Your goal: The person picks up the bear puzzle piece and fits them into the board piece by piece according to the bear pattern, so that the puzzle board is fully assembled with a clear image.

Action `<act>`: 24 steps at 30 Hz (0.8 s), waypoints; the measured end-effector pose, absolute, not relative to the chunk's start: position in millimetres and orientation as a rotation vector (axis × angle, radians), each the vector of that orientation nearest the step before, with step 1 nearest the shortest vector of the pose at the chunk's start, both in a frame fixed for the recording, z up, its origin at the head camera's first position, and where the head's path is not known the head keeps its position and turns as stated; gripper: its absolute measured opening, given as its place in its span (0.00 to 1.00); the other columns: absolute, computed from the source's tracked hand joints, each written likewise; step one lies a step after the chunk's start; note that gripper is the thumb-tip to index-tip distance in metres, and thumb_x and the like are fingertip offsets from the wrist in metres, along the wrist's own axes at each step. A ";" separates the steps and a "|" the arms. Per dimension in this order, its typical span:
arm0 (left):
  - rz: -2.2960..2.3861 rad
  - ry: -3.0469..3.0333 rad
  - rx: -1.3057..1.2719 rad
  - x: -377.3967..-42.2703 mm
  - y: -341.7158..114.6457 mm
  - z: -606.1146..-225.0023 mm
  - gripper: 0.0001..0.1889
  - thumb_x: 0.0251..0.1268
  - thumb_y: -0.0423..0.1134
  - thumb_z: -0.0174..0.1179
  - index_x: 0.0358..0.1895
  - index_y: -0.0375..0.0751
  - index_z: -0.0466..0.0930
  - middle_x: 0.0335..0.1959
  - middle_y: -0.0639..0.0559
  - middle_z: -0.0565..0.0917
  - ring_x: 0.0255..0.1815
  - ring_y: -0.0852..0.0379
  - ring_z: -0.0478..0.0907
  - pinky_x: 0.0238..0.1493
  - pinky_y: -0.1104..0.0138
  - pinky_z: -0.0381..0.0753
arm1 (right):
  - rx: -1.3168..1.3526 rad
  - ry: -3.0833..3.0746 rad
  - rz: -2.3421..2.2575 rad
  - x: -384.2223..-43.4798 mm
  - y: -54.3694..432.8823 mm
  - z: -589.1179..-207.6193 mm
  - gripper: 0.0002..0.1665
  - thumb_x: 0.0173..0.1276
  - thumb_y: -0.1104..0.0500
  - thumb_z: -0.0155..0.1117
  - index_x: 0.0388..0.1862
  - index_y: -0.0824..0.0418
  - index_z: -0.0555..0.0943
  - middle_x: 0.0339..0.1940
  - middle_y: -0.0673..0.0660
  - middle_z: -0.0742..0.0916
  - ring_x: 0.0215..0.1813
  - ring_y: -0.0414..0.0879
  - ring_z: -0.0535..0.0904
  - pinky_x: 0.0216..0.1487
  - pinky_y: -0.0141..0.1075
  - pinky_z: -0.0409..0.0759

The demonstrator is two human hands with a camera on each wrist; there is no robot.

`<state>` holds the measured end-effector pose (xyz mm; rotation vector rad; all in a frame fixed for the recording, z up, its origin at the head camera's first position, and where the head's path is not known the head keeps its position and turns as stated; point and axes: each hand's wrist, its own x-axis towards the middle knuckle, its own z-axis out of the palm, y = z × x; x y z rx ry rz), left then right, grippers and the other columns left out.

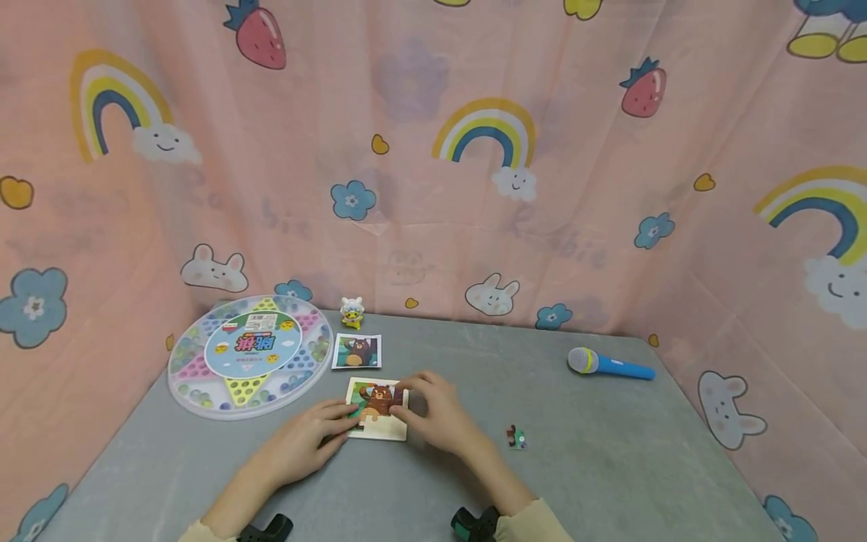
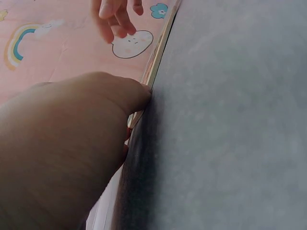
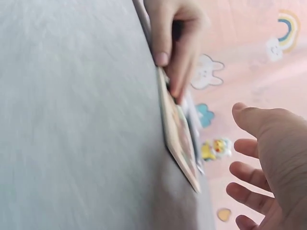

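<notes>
A small wooden jigsaw board with a brown bear picture lies on the grey table, its lower part bare wood. My left hand holds the board at its left side, fingertips over the picture and thumb against the edge; the right wrist view shows this thumb right at the rim. Over the board's right side, my right hand has its fingers spread and relaxed. In the right wrist view nothing shows between those fingers. A loose jigsaw piece, brown and green, lies to the right.
Behind the board lies a picture card of the same bear. A round Chinese checkers set is at the left, beside a small yellow-and-white figurine. A blue toy microphone lies far right. A printed pink curtain hangs behind.
</notes>
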<state>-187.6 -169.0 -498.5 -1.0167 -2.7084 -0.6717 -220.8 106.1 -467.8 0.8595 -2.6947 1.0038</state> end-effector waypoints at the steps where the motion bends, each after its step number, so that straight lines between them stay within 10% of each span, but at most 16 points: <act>1: -0.668 -2.707 -1.018 -187.6 -168.9 -498.7 0.19 0.75 0.35 0.66 0.66 0.40 0.86 0.69 0.47 0.83 0.70 0.41 0.79 0.68 0.45 0.81 | 0.844 -2.692 1.005 -220.8 110.9 -466.4 0.20 0.72 0.52 0.75 0.58 0.60 0.87 0.54 0.56 0.87 0.58 0.54 0.83 0.60 0.61 0.77; 24: -0.669 -2.700 -1.010 -187.5 -168.0 -500.0 0.19 0.74 0.34 0.66 0.66 0.42 0.86 0.69 0.47 0.83 0.69 0.41 0.79 0.67 0.45 0.81 | 0.592 -2.727 1.010 -194.4 231.3 -474.4 0.20 0.70 0.51 0.78 0.56 0.58 0.89 0.49 0.53 0.88 0.54 0.52 0.84 0.55 0.52 0.84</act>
